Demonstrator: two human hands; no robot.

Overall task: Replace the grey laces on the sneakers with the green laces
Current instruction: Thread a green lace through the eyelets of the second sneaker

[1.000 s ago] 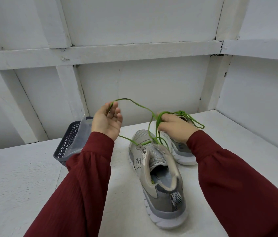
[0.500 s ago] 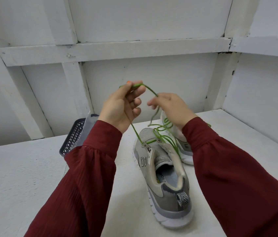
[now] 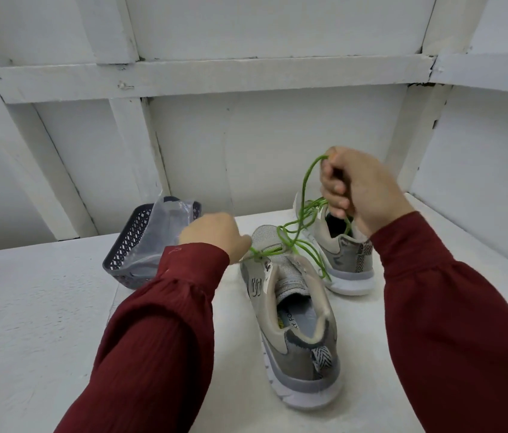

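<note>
Two grey sneakers stand on the white table. The near sneaker (image 3: 296, 335) points away from me, heel toward me; the far sneaker (image 3: 344, 260) stands behind it to the right. A green lace (image 3: 304, 195) runs from the near sneaker's eyelets up in loops. My left hand (image 3: 215, 237) is at the near sneaker's left eyelets and pinches one end of the green lace low down. My right hand (image 3: 357, 189) is raised above the far sneaker, fist curled round the lace's other end. No grey laces are in view.
A dark grey perforated basket (image 3: 127, 254) with a clear plastic bag (image 3: 165, 226) in it stands at the back left of the table (image 3: 34, 307). White panelled walls close in the back and the right side.
My hands were together, raised above the near sneaker. They have parted: the left has dropped to the shoe's left eyelets, the right has pulled the lace up and to the right.
</note>
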